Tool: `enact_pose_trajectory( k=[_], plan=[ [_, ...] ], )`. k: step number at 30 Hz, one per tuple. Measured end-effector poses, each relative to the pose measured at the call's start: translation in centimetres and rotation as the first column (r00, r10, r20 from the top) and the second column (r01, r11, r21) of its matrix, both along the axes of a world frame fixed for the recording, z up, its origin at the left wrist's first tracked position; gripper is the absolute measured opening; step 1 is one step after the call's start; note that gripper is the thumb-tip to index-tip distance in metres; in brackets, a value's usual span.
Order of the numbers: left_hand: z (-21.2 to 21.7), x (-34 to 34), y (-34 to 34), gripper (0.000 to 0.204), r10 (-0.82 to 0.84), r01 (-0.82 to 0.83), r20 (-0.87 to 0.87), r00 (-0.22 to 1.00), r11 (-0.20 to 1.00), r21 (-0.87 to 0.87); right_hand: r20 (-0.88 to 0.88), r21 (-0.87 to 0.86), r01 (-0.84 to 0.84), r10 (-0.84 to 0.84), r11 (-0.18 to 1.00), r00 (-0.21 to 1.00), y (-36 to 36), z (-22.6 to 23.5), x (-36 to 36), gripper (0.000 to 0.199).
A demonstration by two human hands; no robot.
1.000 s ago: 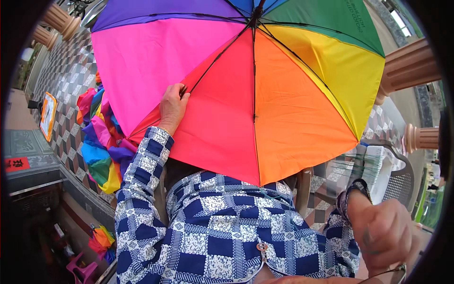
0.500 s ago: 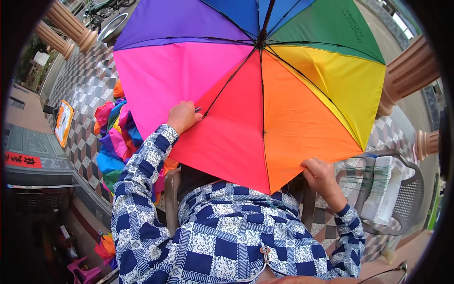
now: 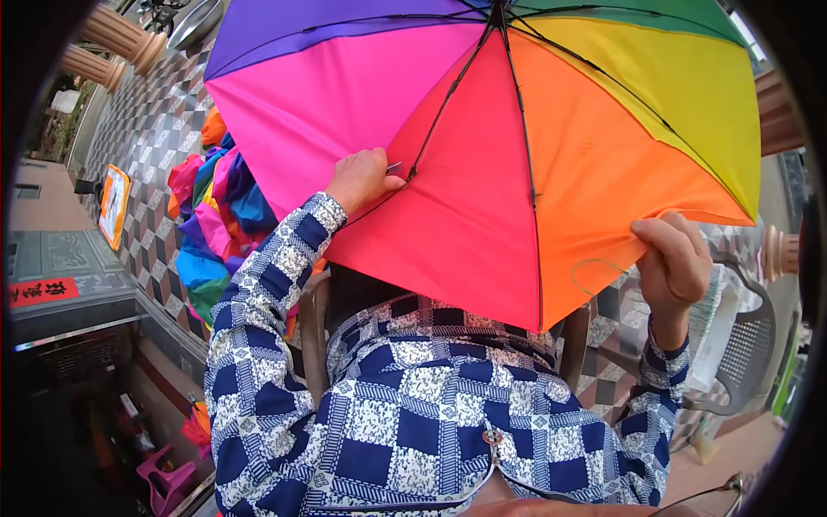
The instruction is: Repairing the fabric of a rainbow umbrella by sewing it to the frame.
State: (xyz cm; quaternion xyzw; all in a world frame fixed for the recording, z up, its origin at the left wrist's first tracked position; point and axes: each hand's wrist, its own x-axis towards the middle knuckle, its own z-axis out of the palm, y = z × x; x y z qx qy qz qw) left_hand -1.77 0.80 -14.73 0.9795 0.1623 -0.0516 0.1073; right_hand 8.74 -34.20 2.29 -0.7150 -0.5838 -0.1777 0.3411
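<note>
A rainbow-coloured umbrella (image 3: 465,207) spreads open across my lap, its inner side with black ribs (image 3: 527,129) facing me. Over the pink and red panels, my left hand (image 3: 363,178) is closed, and a thin metal tip (image 3: 394,166) sticks out beside a rib. The rest of that small tool is hidden in the fingers. To the right, my right hand (image 3: 674,258) pinches at the hem of the orange panel (image 3: 586,207). A loop of thin greenish thread (image 3: 587,262) curves over the orange cloth next to it; where its ends go is unclear.
A heap of multicoloured cloth (image 3: 215,215) lies on the tiled floor (image 3: 155,155) to my left. On the right stands a grey plastic chair (image 3: 748,345) bearing a white box with thin strands. Fluted columns (image 3: 125,39) rise at the far left. A pink stool (image 3: 164,482) is at lower left.
The umbrella has shifted right and toward me, with its hub nearer the top edge. My right hand has moved right and up. The thread loop now shows on the orange panel. My left hand rose slightly rightward.
</note>
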Motion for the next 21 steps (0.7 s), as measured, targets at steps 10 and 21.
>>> enact_pose_trajectory(
  k=[10, 21],
  plan=[
    [-4.4, 4.3, 0.5, 0.048, -0.038, 0.020, -0.084, 0.996, 0.978, -0.209, 0.016, 0.003, 0.103, -0.103, 0.995, 0.995, -2.1, -4.1, 2.7, 0.017],
    [-10.6, -2.2, 3.1, 0.039, 0.206, -0.066, 0.232, 0.951, 0.865, -0.497, -0.446, -0.488, 0.143, -0.387, 0.861, 0.807, -10.4, -23.4, 7.9, 0.014]
  ],
)
